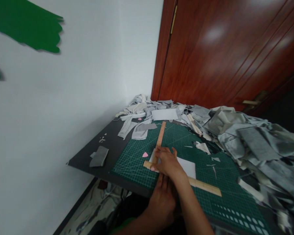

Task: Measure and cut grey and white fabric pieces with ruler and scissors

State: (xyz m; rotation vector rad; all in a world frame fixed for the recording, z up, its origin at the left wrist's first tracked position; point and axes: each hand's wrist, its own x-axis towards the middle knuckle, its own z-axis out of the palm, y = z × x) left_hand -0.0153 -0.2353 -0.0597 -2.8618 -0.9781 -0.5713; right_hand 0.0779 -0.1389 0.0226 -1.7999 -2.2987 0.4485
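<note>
My right hand (168, 162) is bent over the spot where two wooden rulers cross, thumb and fingers closed on the ruler that points away from me (161, 133). The second wooden ruler (205, 187) lies crosswise under that hand and wrist. Beneath them is a flat white piece (188, 167), fabric or paper, partly covered. Nearer the table's front edge, my left hand (162, 197) reaches forward below my right wrist with fingers stretched out; its fingertips are partly hidden. A small pink chalk-like piece (145, 154) sits left of the rulers.
A green cutting mat (129, 166) covers much of the dark table (83, 160). Heaped grey and white fabric scraps (247, 137) line its back and right side. A folded grey piece (99, 156) lies at left. White wall (88, 81) and brown door (205, 55) stand close behind.
</note>
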